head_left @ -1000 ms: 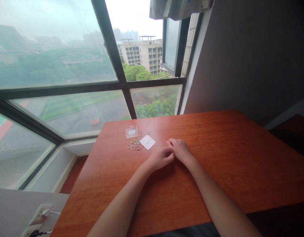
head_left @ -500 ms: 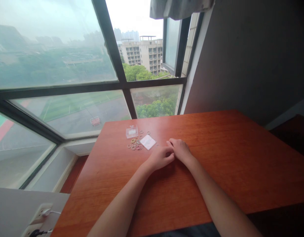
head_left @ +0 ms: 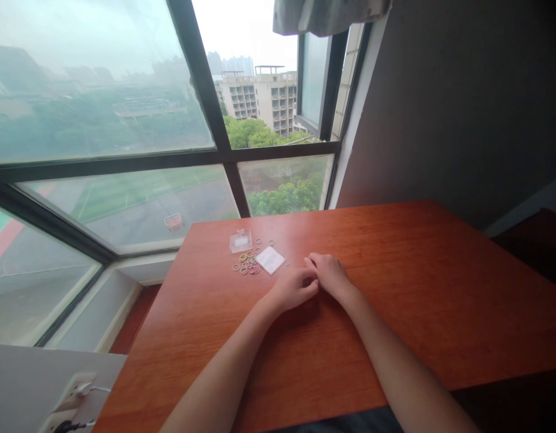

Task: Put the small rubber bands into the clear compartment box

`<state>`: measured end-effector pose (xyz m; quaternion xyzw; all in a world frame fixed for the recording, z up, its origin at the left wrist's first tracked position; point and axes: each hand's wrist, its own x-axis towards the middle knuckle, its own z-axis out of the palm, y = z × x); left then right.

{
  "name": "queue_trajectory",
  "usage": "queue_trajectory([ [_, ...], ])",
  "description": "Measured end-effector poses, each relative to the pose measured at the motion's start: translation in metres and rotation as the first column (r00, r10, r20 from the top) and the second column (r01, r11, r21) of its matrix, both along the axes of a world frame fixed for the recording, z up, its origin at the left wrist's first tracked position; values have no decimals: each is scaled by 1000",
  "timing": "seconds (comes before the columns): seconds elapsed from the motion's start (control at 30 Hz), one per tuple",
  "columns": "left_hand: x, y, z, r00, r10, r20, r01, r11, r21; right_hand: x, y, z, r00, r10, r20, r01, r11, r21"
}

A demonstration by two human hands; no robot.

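Observation:
My left hand and my right hand rest close together over the wooden table, fingertips near each other. Both are closed with curled fingers; whatever they pinch is hidden behind the knuckles. Just left of them lies a flat white square. A single small ring sits between that square and my hands. Further left is a cluster of small coloured rings, among them a yellow ring and a pink ring. A clear plastic box stands behind the cluster.
Past the table's left and far edges are window panes with a dark frame. A grey wall rises on the right. Wall sockets with plugs show at the lower left. A grey curtain hangs at the top.

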<state>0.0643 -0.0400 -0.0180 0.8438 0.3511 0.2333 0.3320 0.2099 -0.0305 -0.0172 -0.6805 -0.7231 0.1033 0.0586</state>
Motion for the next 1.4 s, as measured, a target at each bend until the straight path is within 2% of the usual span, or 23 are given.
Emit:
queue_trajectory([
  [0.93, 0, 0, -1, 1000, -1, -16, 2, 1000, 19, 1, 1, -4, 1000, 0, -23, 1, 1000, 30],
  [1.33, -2, 1, 4, 999, -27, 46, 30, 998, -58, 0, -1, -1, 1000, 5, -13, -5, 1000, 21],
  [1.4, -9, 7, 8, 998, 10, 66, -6, 998, -63, -2, -2, 0, 1000, 11, -15, -11, 1000, 28],
])
